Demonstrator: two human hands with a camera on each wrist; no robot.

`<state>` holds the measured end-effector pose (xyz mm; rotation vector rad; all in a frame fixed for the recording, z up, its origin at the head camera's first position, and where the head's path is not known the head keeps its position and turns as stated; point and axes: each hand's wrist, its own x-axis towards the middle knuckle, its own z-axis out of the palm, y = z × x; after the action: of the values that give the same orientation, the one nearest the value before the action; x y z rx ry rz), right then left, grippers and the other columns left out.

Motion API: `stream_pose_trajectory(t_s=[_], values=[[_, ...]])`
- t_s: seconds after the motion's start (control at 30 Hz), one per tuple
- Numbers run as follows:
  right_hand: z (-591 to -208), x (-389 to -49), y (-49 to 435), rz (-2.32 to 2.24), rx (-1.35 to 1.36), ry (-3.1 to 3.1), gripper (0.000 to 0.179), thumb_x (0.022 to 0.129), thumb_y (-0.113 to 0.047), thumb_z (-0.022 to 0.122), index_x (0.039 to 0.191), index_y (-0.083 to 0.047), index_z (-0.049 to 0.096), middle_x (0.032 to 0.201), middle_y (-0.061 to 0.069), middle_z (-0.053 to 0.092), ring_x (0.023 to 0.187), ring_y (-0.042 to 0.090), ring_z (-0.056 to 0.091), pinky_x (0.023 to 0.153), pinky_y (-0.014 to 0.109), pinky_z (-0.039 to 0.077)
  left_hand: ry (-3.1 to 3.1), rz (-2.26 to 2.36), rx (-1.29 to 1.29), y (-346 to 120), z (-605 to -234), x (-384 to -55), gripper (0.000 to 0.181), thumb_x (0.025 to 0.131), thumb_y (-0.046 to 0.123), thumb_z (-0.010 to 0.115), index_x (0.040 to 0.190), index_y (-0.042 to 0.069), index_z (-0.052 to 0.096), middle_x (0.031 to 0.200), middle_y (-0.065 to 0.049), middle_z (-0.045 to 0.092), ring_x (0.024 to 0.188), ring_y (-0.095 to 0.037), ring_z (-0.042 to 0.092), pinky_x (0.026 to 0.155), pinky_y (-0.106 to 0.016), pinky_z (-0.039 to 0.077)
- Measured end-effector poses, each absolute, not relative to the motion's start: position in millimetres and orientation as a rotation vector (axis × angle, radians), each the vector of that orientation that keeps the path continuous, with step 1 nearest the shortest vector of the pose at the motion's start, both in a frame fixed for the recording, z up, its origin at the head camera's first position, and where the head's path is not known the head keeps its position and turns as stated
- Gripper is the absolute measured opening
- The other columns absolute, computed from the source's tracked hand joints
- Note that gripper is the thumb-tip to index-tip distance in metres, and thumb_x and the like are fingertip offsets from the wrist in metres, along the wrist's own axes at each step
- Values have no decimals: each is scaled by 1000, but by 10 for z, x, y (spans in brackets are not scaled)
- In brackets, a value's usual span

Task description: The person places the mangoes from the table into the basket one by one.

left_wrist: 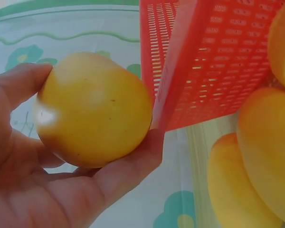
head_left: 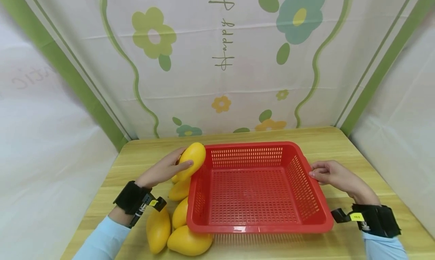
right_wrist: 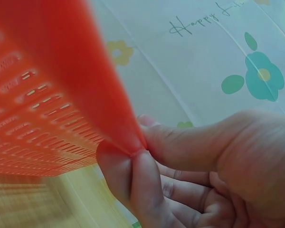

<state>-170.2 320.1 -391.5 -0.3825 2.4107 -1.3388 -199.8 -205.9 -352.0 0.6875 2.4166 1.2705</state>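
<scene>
A yellow mango [head_left: 194, 158] is gripped by my left hand [head_left: 165, 170], thumb on one side and fingers curled round the other. It is held up at the left rim of a red plastic basket [head_left: 259, 228], whose perforated floor shows bare in the head view. In the left wrist view the held mango [left_wrist: 92, 111] overlaps the basket's edge. My right hand [head_left: 336, 177] pinches the basket's right rim between thumb and curled fingers; the right wrist view shows that rim [right_wrist: 126, 128] between them.
Several more mangoes lie on the wooden table left of the basket, among them one at the front [head_left: 190, 242] and one further left [head_left: 158, 229]. Behind the table [head_left: 319, 139] hangs a white cloth [head_left: 190, 71] printed with flowers; white cloth also flanks both sides.
</scene>
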Motion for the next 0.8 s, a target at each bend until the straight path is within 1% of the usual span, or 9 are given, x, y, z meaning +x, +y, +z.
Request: stream_pose_trajectory(t_s=[0.3,0.47,0.63,0.8], values=[[-3908,-1691,3200,-1345,-398,2410,37,102,-16,56,123,15,53,99,16,73,86,11,72,77,30,59,2412,1237,764,-1913,-3489,-2090,35,103,32,55,133,14,49,109,-7,59,100,-24,57,92,-40,49],[-3913,-1692,3199,-1348,-390,2409,38,102,-15,56,123,16,52,98,16,73,86,11,72,76,30,59,2399,1227,817,-1837,-3491,-2147,32,103,30,55,130,14,50,107,-7,59,98,-23,57,90,-39,49],[-3911,-1693,3195,-1352,-390,2399,38,102,-16,56,123,16,51,97,15,73,85,12,72,77,30,58,2396,1204,833,-1777,-3485,-2188,29,102,30,57,127,15,52,107,-6,59,98,-23,58,91,-39,50],[-3910,-1695,3200,-1357,-412,2393,37,103,-15,54,123,16,51,96,14,73,84,14,72,76,31,59,2405,1174,847,-1725,-3504,-2261,36,101,32,58,133,18,51,110,-4,60,102,-22,58,93,-39,51]])
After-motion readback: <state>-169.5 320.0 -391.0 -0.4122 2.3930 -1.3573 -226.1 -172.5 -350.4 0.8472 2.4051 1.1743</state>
